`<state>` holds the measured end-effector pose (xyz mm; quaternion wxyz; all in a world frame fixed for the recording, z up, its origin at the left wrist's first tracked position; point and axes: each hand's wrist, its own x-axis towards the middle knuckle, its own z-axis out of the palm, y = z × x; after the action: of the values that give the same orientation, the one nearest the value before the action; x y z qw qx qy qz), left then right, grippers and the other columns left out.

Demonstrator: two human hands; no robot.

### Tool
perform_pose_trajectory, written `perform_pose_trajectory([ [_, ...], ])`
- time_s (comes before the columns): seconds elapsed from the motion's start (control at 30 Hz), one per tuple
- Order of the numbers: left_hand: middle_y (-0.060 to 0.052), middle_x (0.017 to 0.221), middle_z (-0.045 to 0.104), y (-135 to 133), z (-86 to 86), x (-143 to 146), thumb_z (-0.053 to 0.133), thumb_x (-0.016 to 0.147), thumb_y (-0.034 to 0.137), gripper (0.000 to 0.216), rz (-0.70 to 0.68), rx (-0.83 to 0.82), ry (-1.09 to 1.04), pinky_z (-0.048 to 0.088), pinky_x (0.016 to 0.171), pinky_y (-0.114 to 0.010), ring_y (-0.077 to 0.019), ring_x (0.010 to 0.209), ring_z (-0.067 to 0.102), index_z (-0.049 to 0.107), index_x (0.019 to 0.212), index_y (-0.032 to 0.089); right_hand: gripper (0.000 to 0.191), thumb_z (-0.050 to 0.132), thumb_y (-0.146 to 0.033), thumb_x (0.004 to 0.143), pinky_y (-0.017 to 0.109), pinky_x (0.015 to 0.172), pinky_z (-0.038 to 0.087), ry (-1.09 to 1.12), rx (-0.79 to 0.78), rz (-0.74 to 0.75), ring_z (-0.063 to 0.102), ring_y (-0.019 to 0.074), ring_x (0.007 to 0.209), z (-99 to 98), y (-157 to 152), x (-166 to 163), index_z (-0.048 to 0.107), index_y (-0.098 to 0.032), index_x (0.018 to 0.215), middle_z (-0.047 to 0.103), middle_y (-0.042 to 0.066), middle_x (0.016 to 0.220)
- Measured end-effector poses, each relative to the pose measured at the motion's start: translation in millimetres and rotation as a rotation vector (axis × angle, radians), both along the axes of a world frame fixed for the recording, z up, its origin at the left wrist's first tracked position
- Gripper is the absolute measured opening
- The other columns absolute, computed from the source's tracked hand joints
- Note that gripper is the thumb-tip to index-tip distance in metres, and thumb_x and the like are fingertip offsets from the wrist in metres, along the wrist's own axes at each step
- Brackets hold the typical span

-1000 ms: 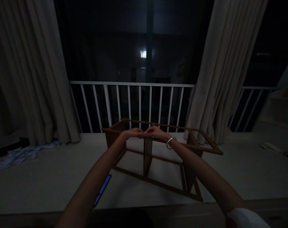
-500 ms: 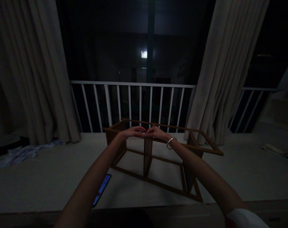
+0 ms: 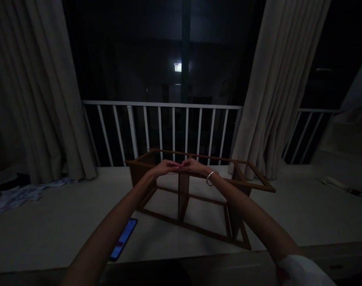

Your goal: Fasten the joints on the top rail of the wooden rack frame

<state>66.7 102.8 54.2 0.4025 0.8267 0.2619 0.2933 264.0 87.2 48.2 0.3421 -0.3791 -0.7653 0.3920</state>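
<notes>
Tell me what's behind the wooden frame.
Behind the wooden frame stands a white railing, curtains at both sides; beyond it, darkness and one small light. The left hand and right hand hide the middle of its top rail.

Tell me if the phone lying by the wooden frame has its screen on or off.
On. The phone lies flat, face up, and its screen glows bluish in the dim room.

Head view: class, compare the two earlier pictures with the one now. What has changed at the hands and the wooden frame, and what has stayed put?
Almost nothing. The left hand, its fingers slightly raised half a second ago, again meets the right hand fingertip to fingertip on the top rail of the wooden frame. Nothing was taken up or let go. Frame and phone stayed put; the view only drifted slightly.
</notes>
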Motion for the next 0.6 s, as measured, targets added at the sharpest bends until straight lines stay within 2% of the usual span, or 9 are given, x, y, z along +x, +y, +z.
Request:
perform_pose_trajectory([
  [0.1, -0.006, 0.087, 0.063, -2.8, 0.4, 2.5, 0.056, 0.066, 0.043, 0.040, 0.022, 0.088, 0.012, 0.039, 0.079, -0.027, -0.0160, 0.084, 0.054, 0.062, 0.090, 0.012, 0.032, 0.066, -0.036, 0.057, 0.020, 0.057, 0.034, 0.018, -0.028, 0.015, 0.047, 0.0078, 0.060, -0.8, 1.6, -0.7, 0.059, -0.010, 0.075, 0.056, 0.000, 0.066],
  [0.23, -0.006, 0.084, 0.063, -2.8, 0.2, 5.8, 0.055, 0.066, 0.044, 0.039, 0.045, 0.129, 0.033, 0.039, 0.077, -0.026, -0.0158, 0.082, 0.054, 0.062, 0.087, 0.012, 0.031, 0.067, -0.035, 0.056, 0.020, 0.057, 0.034, 0.015, -0.059, 0.018, 0.047, 0.0075, 0.060, 0.3, 0.1, -2.0, 0.057, -0.011, 0.072, 0.056, -0.001, 0.066],
  [0.47, -0.004, 0.076, 0.061, 3.4, -0.8, 8.4, 0.057, 0.064, 0.045, 0.039, 0.090, 0.123, 0.073, 0.038, 0.069, -0.024, -0.0141, 0.074, 0.053, 0.063, 0.081, 0.011, 0.031, 0.068, -0.024, 0.055, 0.019, 0.061, 0.036, 0.040, -0.193, 0.129, 0.050, 0.0086, 0.069, 3.8, -5.1, -2.1, 0.055, -0.013, 0.080, 0.057, -0.001, 0.076],
  [0.6, -0.003, 0.073, 0.060, 3.5, 1.2, 8.1, 0.058, 0.062, 0.046, 0.040, 0.100, 0.065, 0.083, 0.038, 0.066, -0.023, -0.0129, 0.070, 0.051, 0.064, 0.081, 0.010, 0.024, 0.060, -0.016, 0.060, 0.019, 0.062, 0.037, 0.105, -0.220, 0.103, 0.049, 0.0086, 0.069, 0.1, 0.3, 0.3, 0.056, -0.015, 0.084, 0.056, 0.000, 0.078],
])
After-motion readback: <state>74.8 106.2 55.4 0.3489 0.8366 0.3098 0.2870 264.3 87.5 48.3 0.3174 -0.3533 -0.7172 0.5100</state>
